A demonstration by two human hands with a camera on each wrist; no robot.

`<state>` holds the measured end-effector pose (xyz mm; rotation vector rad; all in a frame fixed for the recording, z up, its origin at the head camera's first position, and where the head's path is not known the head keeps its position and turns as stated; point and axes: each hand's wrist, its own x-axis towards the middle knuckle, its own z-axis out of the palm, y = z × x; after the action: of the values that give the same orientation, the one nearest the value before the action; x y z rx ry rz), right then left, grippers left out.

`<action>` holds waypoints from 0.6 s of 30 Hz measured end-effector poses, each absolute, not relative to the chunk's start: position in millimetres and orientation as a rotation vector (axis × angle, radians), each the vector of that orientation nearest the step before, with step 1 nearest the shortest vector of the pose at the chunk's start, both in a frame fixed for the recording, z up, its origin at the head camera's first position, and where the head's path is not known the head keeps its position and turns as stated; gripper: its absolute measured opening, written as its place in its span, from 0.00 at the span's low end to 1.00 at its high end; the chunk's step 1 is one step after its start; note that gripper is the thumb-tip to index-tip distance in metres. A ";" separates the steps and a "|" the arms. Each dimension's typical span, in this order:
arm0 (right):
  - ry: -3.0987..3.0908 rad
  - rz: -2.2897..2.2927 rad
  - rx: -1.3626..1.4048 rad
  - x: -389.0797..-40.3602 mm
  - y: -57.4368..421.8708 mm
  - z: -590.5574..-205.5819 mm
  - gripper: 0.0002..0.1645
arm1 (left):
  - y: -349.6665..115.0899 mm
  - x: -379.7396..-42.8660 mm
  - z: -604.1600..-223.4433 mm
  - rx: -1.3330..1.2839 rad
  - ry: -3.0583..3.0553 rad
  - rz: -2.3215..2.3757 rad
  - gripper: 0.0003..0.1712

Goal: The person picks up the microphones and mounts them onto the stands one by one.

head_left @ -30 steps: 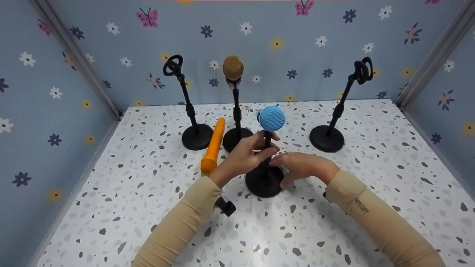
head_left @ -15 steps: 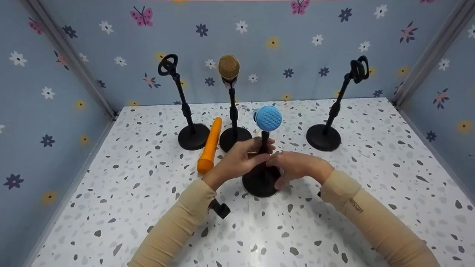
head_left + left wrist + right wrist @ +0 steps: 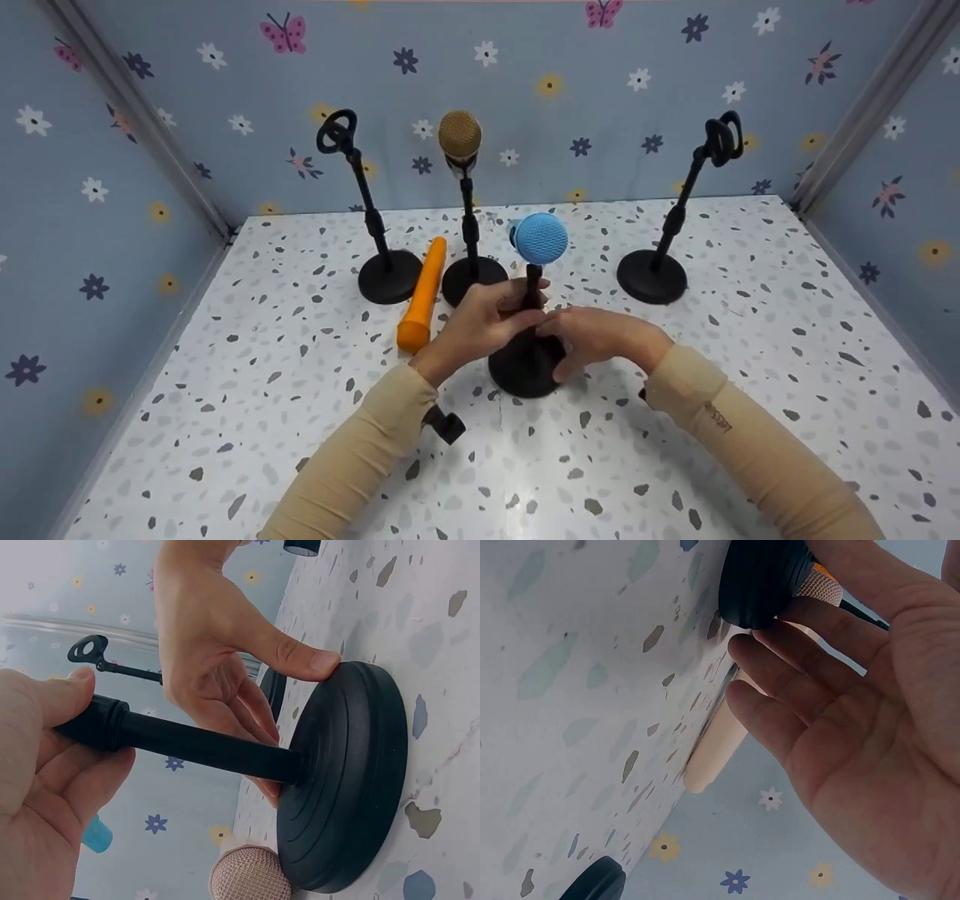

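Observation:
A microphone with a blue head [image 3: 541, 238] sits atop a black microphone stand [image 3: 217, 746] with a round base [image 3: 345, 780]. My left hand [image 3: 480, 319] grips the stand's pole, thumb and fingers around the collar in the left wrist view. Down at the base is my right hand [image 3: 604, 337]; its thumb lies on the rim and its fingers reach round the other side. In the right wrist view those fingers [image 3: 780, 682] touch the base's edge. Behind the stand lies a pale microphone [image 3: 250, 877], mostly hidden by my left hand in the head view.
An orange microphone [image 3: 424, 296] lies left of my left hand. Behind it stand a black stand with a bare clip [image 3: 371, 217] and one holding a gold-headed microphone [image 3: 460, 135]. Another bare-clip stand [image 3: 671, 225] is at the back right. Patterned walls [image 3: 510, 75] enclose the speckled table [image 3: 225, 375].
The head view has shifted slightly, so everything sits a little further left. My left hand has slid slightly down the pole; my right hand stays at the base.

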<state>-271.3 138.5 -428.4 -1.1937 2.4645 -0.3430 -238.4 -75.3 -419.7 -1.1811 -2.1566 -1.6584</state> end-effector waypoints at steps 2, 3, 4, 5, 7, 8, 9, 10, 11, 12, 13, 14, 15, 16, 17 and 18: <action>2.465 -0.351 -1.195 -270.8 138.7 -428.8 0.34 | -73.8 -239.5 -423.4 -1.166 -2.134 -1.640 0.13; 2.460 -0.356 -1.199 -270.7 138.9 -429.1 0.33 | -72.9 -239.2 -424.6 -1.155 -2.126 -1.636 0.13; 2.455 -0.358 -1.209 -270.5 137.5 -429.8 0.33 | -73.4 -238.0 -425.2 -1.142 -2.121 -1.632 0.13; 2.450 -0.360 -1.218 -270.4 136.3 -430.4 0.32 | -73.7 -236.5 -425.5 -1.125 -2.118 -1.625 0.13; 2.442 -0.365 -1.225 -270.1 134.6 -431.3 0.30 | -73.6 -233.5 -426.0 -1.090 -2.114 -1.612 0.13; 2.438 -0.369 -1.227 -270.0 134.0 -431.5 0.30 | -73.2 -231.8 -426.0 -1.069 -2.114 -1.598 0.13; 2.435 -0.373 -1.229 -270.1 133.6 -431.6 0.29 | -72.5 -230.4 -425.9 -1.045 -2.114 -1.581 0.14; 2.437 -0.373 -1.225 -270.2 133.3 -431.4 0.29 | -71.6 -229.5 -425.8 -1.022 -2.111 -1.564 0.14; 2.438 -0.377 -1.225 -270.4 133.2 -431.1 0.30 | -70.7 -228.5 -425.5 -0.999 -2.108 -1.540 0.15; 2.438 -0.382 -1.220 -270.6 133.3 -430.7 0.30 | -69.9 -227.6 -425.1 -0.979 -2.104 -1.519 0.15; 2.436 -0.390 -1.213 -270.8 133.6 -430.2 0.31 | -69.1 -226.9 -424.8 -0.960 -2.103 -1.495 0.15; 2.437 -0.394 -1.207 -271.1 134.0 -429.8 0.31 | -68.1 -226.6 -424.3 -0.948 -2.098 -1.478 0.16; 2.439 -0.398 -1.195 -271.2 134.7 -429.5 0.32 | -67.0 -226.5 -423.7 -0.938 -2.097 -1.468 0.16; 2.442 -0.399 -1.188 -270.9 135.7 -429.4 0.32 | -66.0 -226.4 -423.3 -0.932 -2.101 -1.460 0.16; 2.446 -0.400 -1.176 -270.6 136.7 -429.3 0.33 | -65.1 -226.2 -422.8 -0.930 -2.105 -1.450 0.16; 2.449 -0.400 -1.159 -270.2 137.8 -429.4 0.33 | -64.2 -226.1 -422.3 -0.930 -2.112 -1.447 0.16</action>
<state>-270.2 137.8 -429.4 -1.1588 2.4488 -0.3997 -226.1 -64.2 -422.3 -0.9298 -2.1120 -1.4473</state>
